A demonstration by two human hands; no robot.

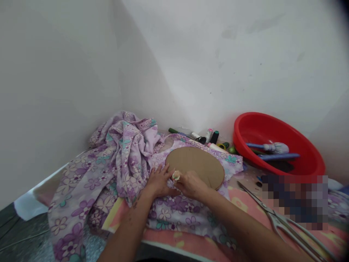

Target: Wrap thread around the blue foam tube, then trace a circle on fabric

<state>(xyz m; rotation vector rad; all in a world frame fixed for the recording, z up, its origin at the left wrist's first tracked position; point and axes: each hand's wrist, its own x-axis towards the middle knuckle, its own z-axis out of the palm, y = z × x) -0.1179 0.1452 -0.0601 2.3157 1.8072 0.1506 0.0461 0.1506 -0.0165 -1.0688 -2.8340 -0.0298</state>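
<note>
Left hand (pixel 159 181) and right hand (pixel 191 185) are together at the near edge of a round brown cardboard disc (pixel 195 167), fingertips closing on a small pale roll (pixel 176 176) from both sides. Roll material is unclear, and I can't tell if it's clamped or only touched. The disc lies flat on lilac floral cotton cloth (pixel 188 214), with a bunched heap of the same cloth (pixel 122 153) to the left. Under it all is a pink and yellow patterned mat (pixel 188 244). Long steel shears (pixel 283 222) lie open-handled at right, a red plastic basin (pixel 272 122) sits against the wall, and thread spools (pixel 214 137) stand behind the disc. Risks: nothing visibly pins the disc, so hand pressure could slide it and shift its position on the cloth. The heap's weight could drag the flat layer and add wrinkles. The roll is small and could slip from the fingertips. An elbow could also catch the shears.
</note>
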